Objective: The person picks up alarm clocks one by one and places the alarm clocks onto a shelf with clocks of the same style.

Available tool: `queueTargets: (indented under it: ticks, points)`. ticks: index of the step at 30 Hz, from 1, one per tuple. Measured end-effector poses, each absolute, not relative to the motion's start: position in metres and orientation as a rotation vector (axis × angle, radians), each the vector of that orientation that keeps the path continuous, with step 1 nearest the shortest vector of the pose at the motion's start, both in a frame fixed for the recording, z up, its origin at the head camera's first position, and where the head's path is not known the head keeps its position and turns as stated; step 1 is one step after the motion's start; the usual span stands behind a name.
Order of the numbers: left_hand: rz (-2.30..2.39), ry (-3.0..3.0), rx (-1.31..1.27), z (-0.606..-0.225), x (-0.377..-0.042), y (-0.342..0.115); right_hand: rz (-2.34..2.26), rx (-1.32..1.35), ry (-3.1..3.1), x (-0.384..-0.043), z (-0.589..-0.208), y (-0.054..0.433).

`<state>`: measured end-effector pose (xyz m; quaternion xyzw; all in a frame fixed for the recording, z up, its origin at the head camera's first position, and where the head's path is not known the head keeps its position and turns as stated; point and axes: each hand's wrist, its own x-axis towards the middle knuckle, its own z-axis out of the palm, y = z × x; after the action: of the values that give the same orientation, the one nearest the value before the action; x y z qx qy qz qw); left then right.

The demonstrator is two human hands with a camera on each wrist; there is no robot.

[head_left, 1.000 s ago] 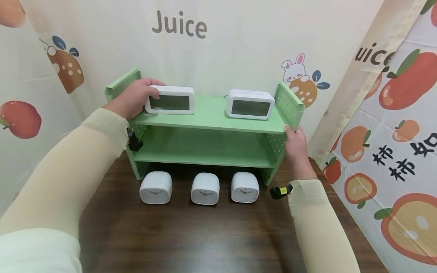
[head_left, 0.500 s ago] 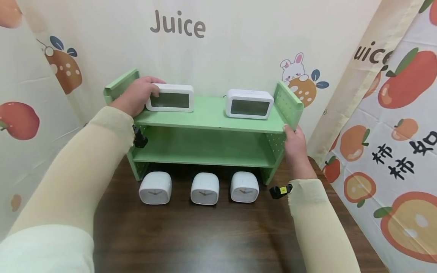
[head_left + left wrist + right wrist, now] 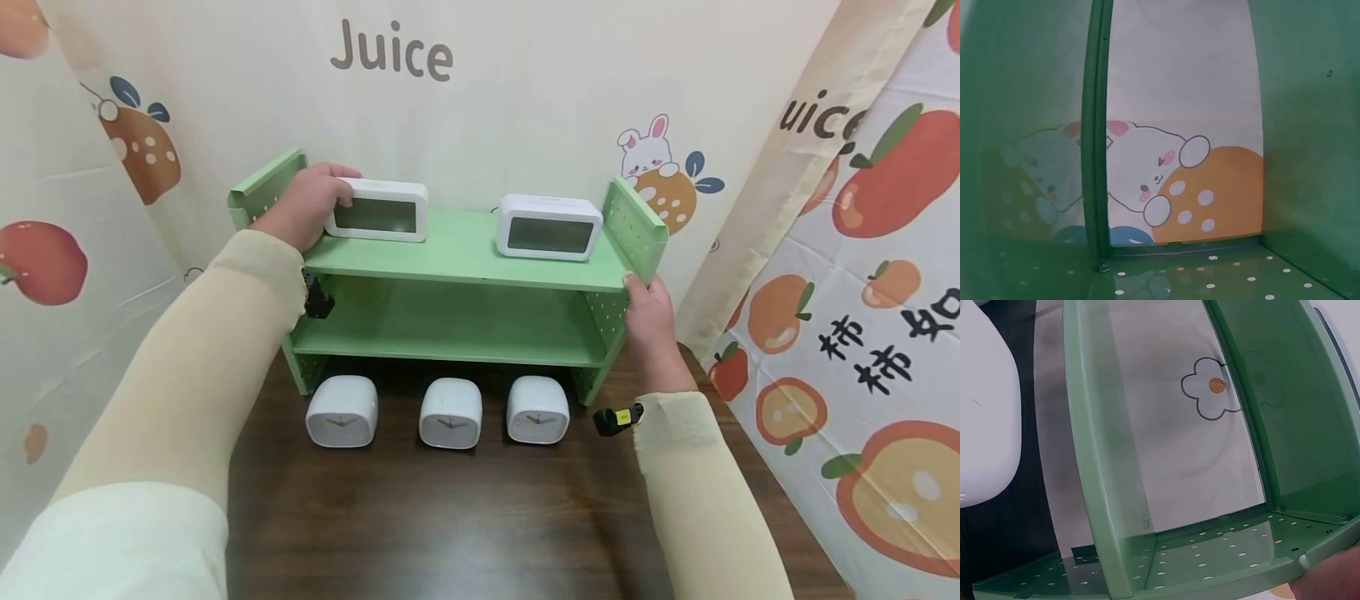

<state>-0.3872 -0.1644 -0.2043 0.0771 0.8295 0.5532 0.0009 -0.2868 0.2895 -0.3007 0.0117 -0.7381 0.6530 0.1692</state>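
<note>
In the head view my left hand (image 3: 309, 204) grips the left end of a white digital clock (image 3: 414, 187) with a dark blank screen, thumb on its front. That clock stands upright on the top board of a green two-tier metal shelf (image 3: 465, 265). My right hand (image 3: 651, 325) holds the front edge of the shelf's right side panel (image 3: 637, 229); part of this hand (image 3: 1329, 578) shows at the lower right of the right wrist view. A second white digital clock (image 3: 550, 202) stands near the top board's right end. The left wrist view shows only the shelf's inside (image 3: 1310, 156) and the curtain behind.
Three small white round-cornered clocks (image 3: 341, 400) stand in a row under the shelf's front on the dark wooden table (image 3: 450, 525). A fruit-print curtain (image 3: 487, 100) hangs close behind the shelf and along both sides. The middle board (image 3: 450, 325) lies below the top one.
My left hand and the clock it holds have shifted slightly back on the top board, and the left forearm has swung a little to the right. My right hand stays on the side panel.
</note>
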Motion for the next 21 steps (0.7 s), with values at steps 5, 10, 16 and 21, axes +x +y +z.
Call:
queueTargets:
  ticks: [5,10,16,21]
  points:
    - [1.736,2.619,0.24,-0.205,-0.387,-0.165,1.845,0.034,-2.105,-0.286,-0.3,0.289]
    - [1.778,2.603,0.233,-0.208,-0.388,-0.166,1.846,0.02,-2.108,-0.286,-0.3,0.289]
    - [1.741,2.656,0.281,-0.207,-0.385,-0.171,1.868,0.021,-2.097,-0.288,-0.3,0.289]
    - [1.803,2.642,0.273,-0.196,-0.378,-0.17,1.862,0.025,-2.102,-0.287,-0.3,0.289]
